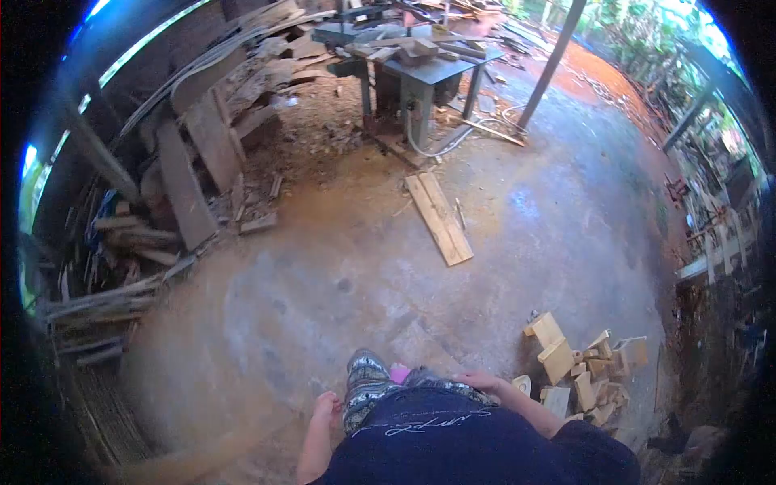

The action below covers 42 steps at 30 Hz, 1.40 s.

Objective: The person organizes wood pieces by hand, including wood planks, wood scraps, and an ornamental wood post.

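Note:
My left hand (327,406) hangs beside my patterned trousers (369,380) at the lower middle, its fingers curled and small in view; whether anything is in it cannot be made out. Against the other side of the trousers, near the hem of my dark shirt (461,440), rests my right hand (478,383), its fingers partly lost against the cloth. Closest to my right arm is a pile of pale wood blocks (584,388) on the floor. Farther ahead a light wooden board (439,218) lies flat on the concrete.
A metal machine table (440,71) bearing wood scraps stands ahead, with a cable (440,152) at its foot. Planks (184,186) lean at the left above stacked timber (137,234). A post (554,65) rises behind the table. Racked wood (715,250) lines the right.

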Available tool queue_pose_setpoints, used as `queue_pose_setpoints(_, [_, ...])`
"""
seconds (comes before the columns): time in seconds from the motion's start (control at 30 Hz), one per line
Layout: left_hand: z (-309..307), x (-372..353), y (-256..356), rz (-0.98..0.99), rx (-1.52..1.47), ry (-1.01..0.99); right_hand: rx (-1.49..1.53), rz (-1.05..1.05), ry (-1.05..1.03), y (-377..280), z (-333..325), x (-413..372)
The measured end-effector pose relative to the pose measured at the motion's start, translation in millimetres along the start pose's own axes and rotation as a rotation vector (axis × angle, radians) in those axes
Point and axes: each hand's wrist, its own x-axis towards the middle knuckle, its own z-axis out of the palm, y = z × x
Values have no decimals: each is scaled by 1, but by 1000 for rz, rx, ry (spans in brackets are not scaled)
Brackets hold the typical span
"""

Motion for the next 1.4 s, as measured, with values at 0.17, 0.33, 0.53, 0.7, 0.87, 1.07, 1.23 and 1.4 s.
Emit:
queue_pose_setpoints(0.17, [35, 92, 97, 82, 260, -39, 566, 296, -288, -67, -86, 59])
queue_pose_setpoints(0.33, [90, 233, 248, 21, 592, 9, 610, 45, -13, -163, -157, 146])
queue_pose_setpoints(0.53, [271, 344, 469, 89, 891, -9, 520, 29, 263, -285, -277, 196])
queue_pose_setpoints(0.7, [518, 329, 677, 417, 589, -262, 584, 38, 491, -363, -352, 215])
queue_pose_setpoints(0.87, [718, 366, 735, 405, 409, -329, 630, -34, 598, -374, -462, 295])
queue_pose_setpoints(1.07, [907, 345, 754, 196, 494, -437, 589, -27, 717, -438, -644, 312])
queue_pose_setpoints(1.23, [1027, 304, 795, 244, 661, -581, 526, 79, 568, -440, -763, 316])
queue_pose_setpoints(1.4, [1124, 298, 846, 430, 628, -600, 401, 158, 620, -467, -874, 353])
